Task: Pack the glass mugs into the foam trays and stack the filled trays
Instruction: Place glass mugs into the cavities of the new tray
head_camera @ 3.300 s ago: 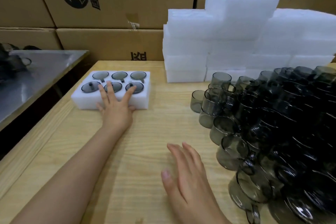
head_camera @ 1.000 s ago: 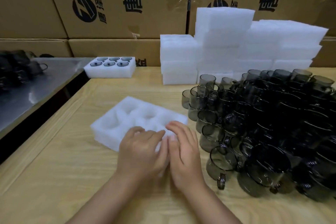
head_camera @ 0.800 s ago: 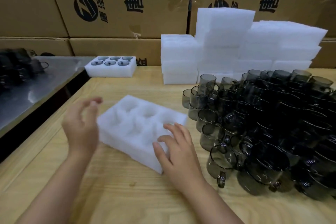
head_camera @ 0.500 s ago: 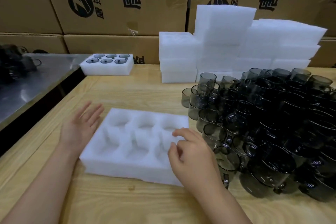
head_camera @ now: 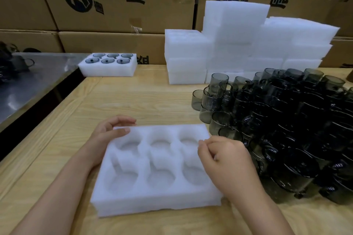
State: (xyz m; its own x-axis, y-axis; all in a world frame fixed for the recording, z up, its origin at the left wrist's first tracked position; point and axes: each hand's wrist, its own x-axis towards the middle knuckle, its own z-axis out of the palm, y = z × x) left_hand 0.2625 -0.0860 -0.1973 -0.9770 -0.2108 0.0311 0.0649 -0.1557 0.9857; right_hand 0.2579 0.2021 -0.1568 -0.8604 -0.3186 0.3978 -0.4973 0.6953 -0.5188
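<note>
Pale wooden counter (head_camera: 145,101): empty white six-pocket foam tray (head_camera: 158,192) lay flat, left hand (head_camera: 108,133) gripping its far-left corner, right hand (head_camera: 227,160) curled at its right edge, grasp unclear; smoky grey glass mugs (head_camera: 282,120) heaped just right; step judged tray placement, mug pickup probably next.

We record the empty foam tray (head_camera: 145,202) as plain white, matching the filled foam tray (head_camera: 107,71) and the stacked foam trays (head_camera: 236,30). The glass mugs (head_camera: 282,112) are smoky grey and translucent. The tabletop (head_camera: 137,97) shows pale wood grain. The cardboard boxes (head_camera: 152,5) are brown with black print.
</note>
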